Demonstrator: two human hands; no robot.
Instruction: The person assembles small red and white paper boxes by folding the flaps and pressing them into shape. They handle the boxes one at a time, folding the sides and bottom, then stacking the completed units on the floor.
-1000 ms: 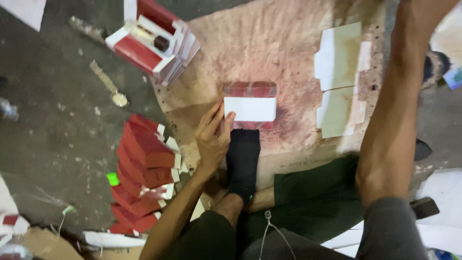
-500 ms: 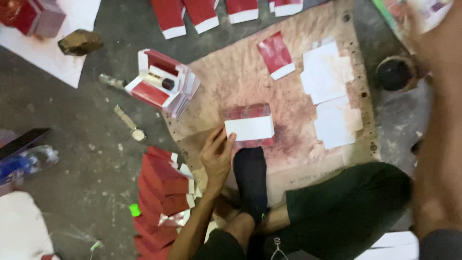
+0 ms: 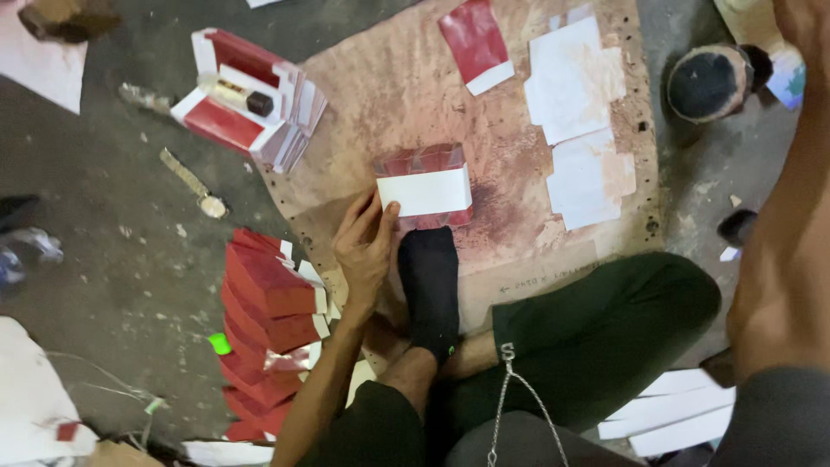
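Observation:
My left hand (image 3: 363, 251) lies flat on a stained brown cardboard sheet (image 3: 415, 95), fingers spread. Its fingertips touch the lower left corner of a small red box with a white band (image 3: 425, 188); the hand does not grip it. My foot in a black sock (image 3: 430, 290) rests just below that box. My right forearm (image 3: 782, 242) runs up the right side and leaves the picture at the top, so that hand is hidden.
A stack of folded red box blanks (image 3: 268, 320) lies left of my arm. An open red-and-white box with a small bottle (image 3: 242, 99) sits at the upper left. A red sheet (image 3: 475, 39) and white paper pieces (image 3: 575, 78) lie on the cardboard. A round dark pot (image 3: 711, 82) stands upper right.
The view has swung, showing more of the cardboard's far end and the pot. My left hand stays at the box's corner, fingers slightly more spread.

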